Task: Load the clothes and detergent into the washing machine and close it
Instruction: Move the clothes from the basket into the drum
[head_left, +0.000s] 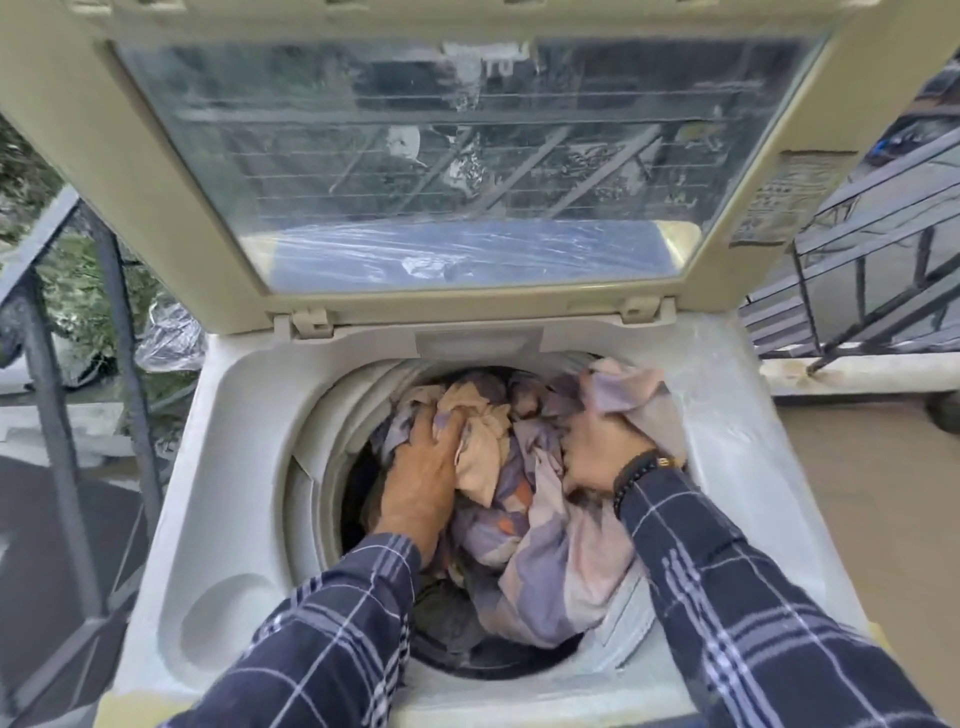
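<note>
A cream top-loading washing machine (244, 415) stands open below me, its glass lid (171, 171) tilted up at the back. A large purple, pink and peach patterned cloth (540, 545) fills the round drum and bulges over its right rim. My left hand (423, 473) presses into the cloth at the drum's left, fingers closed on a peach fold. My right hand (602, 447), with a dark bead bracelet at the wrist, grips a bunch of the same cloth at the upper right. No detergent is in view.
A round recessed pocket (223, 623) sits in the machine's top at the front left. Dark metal railings stand at the left (119, 332) and right (857, 291). A crumpled plastic bag (171, 338) lies behind the machine's left corner.
</note>
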